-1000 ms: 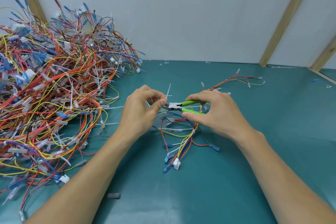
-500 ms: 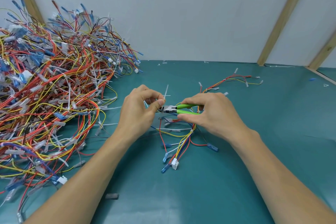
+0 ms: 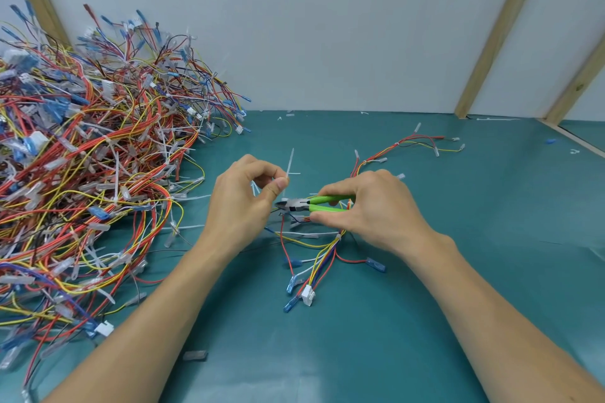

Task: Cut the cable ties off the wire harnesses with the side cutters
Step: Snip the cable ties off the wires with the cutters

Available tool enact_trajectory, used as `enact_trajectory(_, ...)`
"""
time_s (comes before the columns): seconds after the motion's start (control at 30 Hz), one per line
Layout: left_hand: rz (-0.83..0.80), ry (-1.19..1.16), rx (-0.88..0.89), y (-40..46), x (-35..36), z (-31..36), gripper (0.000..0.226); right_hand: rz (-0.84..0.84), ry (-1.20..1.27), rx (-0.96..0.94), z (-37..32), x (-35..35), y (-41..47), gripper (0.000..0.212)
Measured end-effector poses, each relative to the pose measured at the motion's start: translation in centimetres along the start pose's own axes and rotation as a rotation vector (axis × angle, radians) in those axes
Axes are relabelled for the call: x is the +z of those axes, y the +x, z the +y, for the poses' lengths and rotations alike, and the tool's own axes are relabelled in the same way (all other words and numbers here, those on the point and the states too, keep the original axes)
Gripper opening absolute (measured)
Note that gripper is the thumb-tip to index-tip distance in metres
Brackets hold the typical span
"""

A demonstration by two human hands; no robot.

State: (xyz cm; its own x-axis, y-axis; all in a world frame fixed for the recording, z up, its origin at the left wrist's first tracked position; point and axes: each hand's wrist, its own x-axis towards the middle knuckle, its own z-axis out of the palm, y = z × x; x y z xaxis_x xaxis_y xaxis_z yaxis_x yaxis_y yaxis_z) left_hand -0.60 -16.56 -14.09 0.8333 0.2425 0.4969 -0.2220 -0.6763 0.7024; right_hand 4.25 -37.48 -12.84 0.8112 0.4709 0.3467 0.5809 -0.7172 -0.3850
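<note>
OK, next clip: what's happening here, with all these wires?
A person is stripping cable ties from wire harnesses. The right hand grips green-handled side cutters, their tip at the harness lying on the teal table. The left hand pinches a white cable tie that sticks upward. A big pile of harnesses sits to the left.

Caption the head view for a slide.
Left hand pinches a cable tie while right hand holds green side cutters beside it.

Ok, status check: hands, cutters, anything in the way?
Left hand pinching a white cable tie. Right hand gripping the green side cutters, nose at the harness. Big harness pile off left, not obstructing.
</note>
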Motion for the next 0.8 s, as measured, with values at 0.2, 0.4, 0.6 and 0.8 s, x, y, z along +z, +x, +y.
enact_trajectory(0.2, 0.221, -0.063, -0.127, 0.9, -1.5, -0.7, 0.007, 0.117, 0.04, 0.117, 1.3, -0.4, 0.2, 0.029)
enact_trajectory(0.4, 0.105, 0.204, -0.351, 1.1, -1.8, -2.0, 0.016, 0.194, 0.207, 0.234, 2.0, 0.6, 0.5, 0.036)
enact_trajectory(0.6, 0.052, 0.106, -0.073, 0.6, -2.0, -0.5, 0.039, 0.241, 0.224, 0.297, 2.5, 1.4, 0.6, 0.036)
enact_trajectory(0.8, -0.839, 0.288, 0.194, -2.6, 0.3, 3.4, 0.061, 0.238, 0.072, 0.354, 3.4, 1.4, 0.9, 0.037)
